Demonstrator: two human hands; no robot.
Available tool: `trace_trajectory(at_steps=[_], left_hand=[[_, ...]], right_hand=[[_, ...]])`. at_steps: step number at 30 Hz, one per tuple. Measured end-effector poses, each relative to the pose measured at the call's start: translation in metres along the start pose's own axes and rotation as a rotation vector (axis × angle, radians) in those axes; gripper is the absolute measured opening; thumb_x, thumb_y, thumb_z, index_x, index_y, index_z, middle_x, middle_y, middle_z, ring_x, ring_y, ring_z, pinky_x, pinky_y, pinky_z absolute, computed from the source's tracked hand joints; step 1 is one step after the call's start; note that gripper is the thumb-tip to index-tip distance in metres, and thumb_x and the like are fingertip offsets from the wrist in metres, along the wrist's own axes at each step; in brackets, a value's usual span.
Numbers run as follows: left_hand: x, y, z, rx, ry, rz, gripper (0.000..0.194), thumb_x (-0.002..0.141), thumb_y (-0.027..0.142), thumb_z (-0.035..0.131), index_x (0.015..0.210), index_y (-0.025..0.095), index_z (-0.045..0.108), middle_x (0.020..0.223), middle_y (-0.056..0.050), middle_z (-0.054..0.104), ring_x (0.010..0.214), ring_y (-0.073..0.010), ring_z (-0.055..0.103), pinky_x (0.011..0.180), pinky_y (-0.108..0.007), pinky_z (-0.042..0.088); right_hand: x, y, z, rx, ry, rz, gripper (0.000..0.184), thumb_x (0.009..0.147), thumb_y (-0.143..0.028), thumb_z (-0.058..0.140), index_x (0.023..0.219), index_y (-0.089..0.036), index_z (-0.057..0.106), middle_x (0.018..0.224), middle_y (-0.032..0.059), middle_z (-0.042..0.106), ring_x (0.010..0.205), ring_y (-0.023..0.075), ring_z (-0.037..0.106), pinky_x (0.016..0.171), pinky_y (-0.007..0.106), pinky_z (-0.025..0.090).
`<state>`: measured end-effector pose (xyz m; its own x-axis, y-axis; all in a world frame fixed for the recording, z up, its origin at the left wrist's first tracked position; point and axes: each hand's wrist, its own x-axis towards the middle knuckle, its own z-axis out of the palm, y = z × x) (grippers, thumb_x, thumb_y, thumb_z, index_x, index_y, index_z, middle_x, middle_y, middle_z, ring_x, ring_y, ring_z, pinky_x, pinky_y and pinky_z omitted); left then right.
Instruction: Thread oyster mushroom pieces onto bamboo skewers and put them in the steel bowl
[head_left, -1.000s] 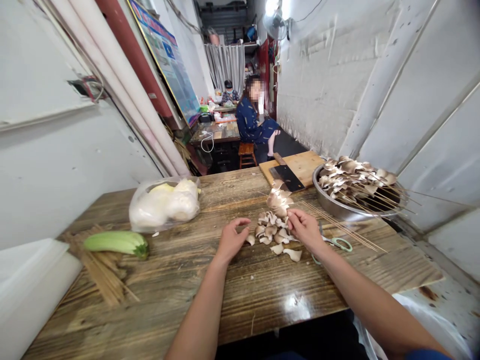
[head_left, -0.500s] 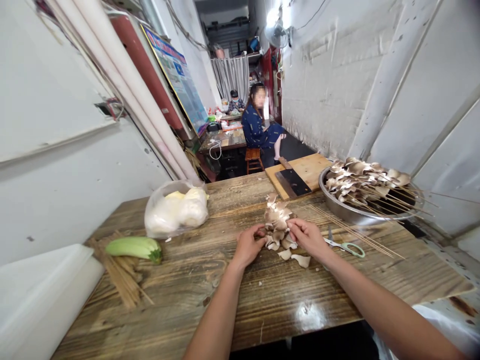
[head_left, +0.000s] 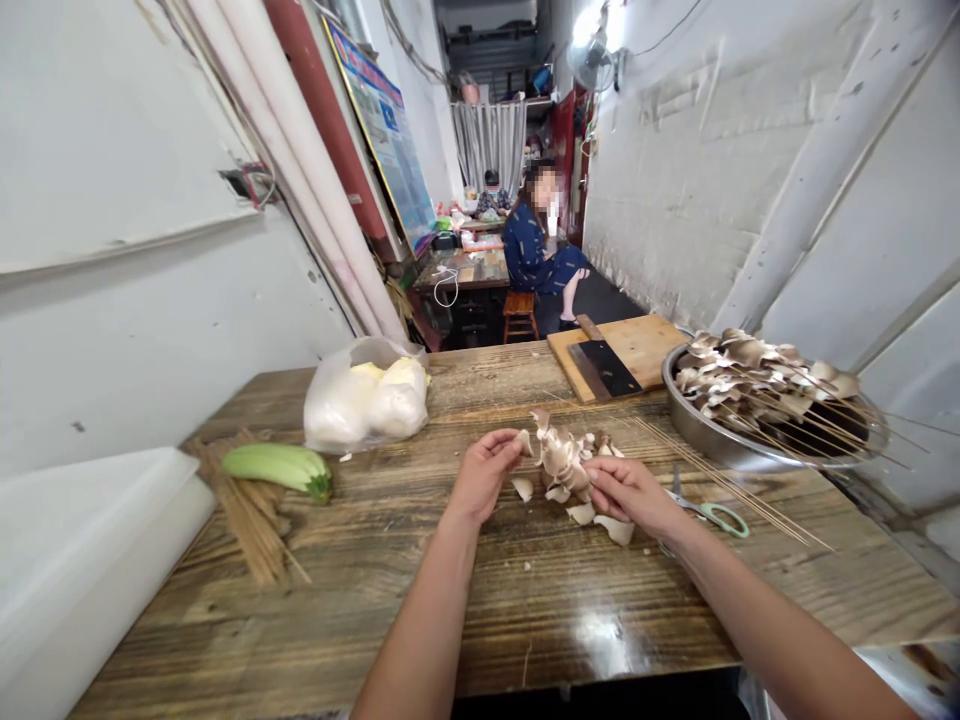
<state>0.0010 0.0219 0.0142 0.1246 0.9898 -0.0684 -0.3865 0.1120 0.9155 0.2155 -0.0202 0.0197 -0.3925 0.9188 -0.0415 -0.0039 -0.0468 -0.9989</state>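
My left hand [head_left: 484, 475] pinches a small pale piece of oyster mushroom [head_left: 525, 441] between thumb and fingertips. Just right of it, a bunch of oyster mushrooms [head_left: 561, 462] is gripped at its near side by my right hand [head_left: 628, 494]. Whether a stick runs through the bunch is hidden. Loose mushroom pieces [head_left: 615, 529] lie on the wooden table [head_left: 405, 560] below and around it. Beside my right wrist are scissors [head_left: 721, 517] with pale green handles, and several thin bamboo skewers [head_left: 731, 480] lie behind them.
A metal basin [head_left: 697, 435] of skewered mushrooms stands at the right. A cleaver [head_left: 606, 366] rests on a cutting board [head_left: 656, 345]. Leftward are a plastic bag [head_left: 337, 405] with pale contents, a green squash [head_left: 274, 466] on more skewers [head_left: 251, 545], and a white container [head_left: 97, 560]. A person [head_left: 529, 245] sits beyond.
My left hand has drawn left from the bunch with a mushroom piece in its fingers. The bunch has turned in my right hand, showing paler undersides. The whole view has shifted somewhat.
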Motion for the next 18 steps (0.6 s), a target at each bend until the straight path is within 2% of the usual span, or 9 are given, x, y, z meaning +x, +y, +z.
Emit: trace_trajectory(at_steps=[4, 8, 10, 13, 15, 18], left_hand=[[-0.005, 0.01, 0.003, -0.2, -0.002, -0.053, 0.025, 0.064, 0.026, 0.072, 0.086, 0.014, 0.064, 0.083, -0.004, 0.065, 0.075, -0.0123, 0.059, 0.076, -0.029, 0.045], [-0.01, 0.017, 0.006, -0.208, 0.01, -0.025, 0.019, 0.066, 0.025, 0.069, 0.081, 0.016, 0.062, 0.08, -0.003, 0.065, 0.074, -0.0124, 0.059, 0.072, -0.028, 0.045], [-0.009, 0.015, 0.006, -0.06, 0.032, 0.012, 0.015, 0.067, 0.024, 0.066, 0.078, 0.016, 0.063, 0.075, -0.002, 0.064, 0.068, -0.0112, 0.057, 0.068, -0.025, 0.043], [-0.006, 0.005, 0.001, 0.364, 0.065, 0.095, 0.011, 0.067, 0.021, 0.062, 0.076, 0.016, 0.066, 0.072, -0.002, 0.064, 0.065, -0.0121, 0.055, 0.066, -0.024, 0.041], [-0.003, -0.003, -0.005, 0.617, 0.04, 0.134, 0.014, 0.067, 0.02, 0.059, 0.077, 0.017, 0.068, 0.075, -0.003, 0.066, 0.07, -0.015, 0.057, 0.069, -0.027, 0.042], [-0.001, -0.008, -0.009, 0.776, 0.025, 0.179, 0.015, 0.067, 0.022, 0.06, 0.079, 0.02, 0.07, 0.083, -0.005, 0.068, 0.084, -0.0203, 0.058, 0.08, -0.032, 0.041]], right_hand=[[0.0, 0.005, -0.002, -0.061, -0.049, -0.006, 0.036, 0.083, -0.049, 0.049, 0.08, -0.014, 0.057, 0.047, -0.0065, 0.043, 0.035, 0.0021, 0.028, 0.035, 0.016, 0.017], [0.001, 0.009, -0.002, -0.091, -0.019, 0.012, 0.038, 0.083, -0.051, 0.047, 0.087, -0.014, 0.058, 0.047, -0.0069, 0.041, 0.035, 0.0027, 0.026, 0.035, 0.016, 0.016], [0.002, 0.009, 0.0, -0.126, 0.012, -0.004, 0.037, 0.084, -0.05, 0.047, 0.088, -0.015, 0.058, 0.047, -0.0067, 0.041, 0.036, 0.0034, 0.027, 0.036, 0.017, 0.018], [0.002, 0.005, 0.003, -0.26, 0.11, -0.104, 0.035, 0.084, -0.048, 0.046, 0.081, -0.015, 0.058, 0.049, -0.0048, 0.043, 0.041, 0.0062, 0.035, 0.042, 0.019, 0.028], [0.002, 0.004, 0.005, -0.37, 0.176, -0.175, 0.033, 0.085, -0.045, 0.046, 0.076, -0.016, 0.058, 0.05, -0.0038, 0.044, 0.047, 0.0086, 0.04, 0.048, 0.021, 0.033], [0.003, 0.005, 0.005, -0.481, 0.219, -0.214, 0.031, 0.087, -0.042, 0.043, 0.079, -0.017, 0.059, 0.051, -0.0034, 0.045, 0.049, 0.0103, 0.043, 0.052, 0.022, 0.034]])
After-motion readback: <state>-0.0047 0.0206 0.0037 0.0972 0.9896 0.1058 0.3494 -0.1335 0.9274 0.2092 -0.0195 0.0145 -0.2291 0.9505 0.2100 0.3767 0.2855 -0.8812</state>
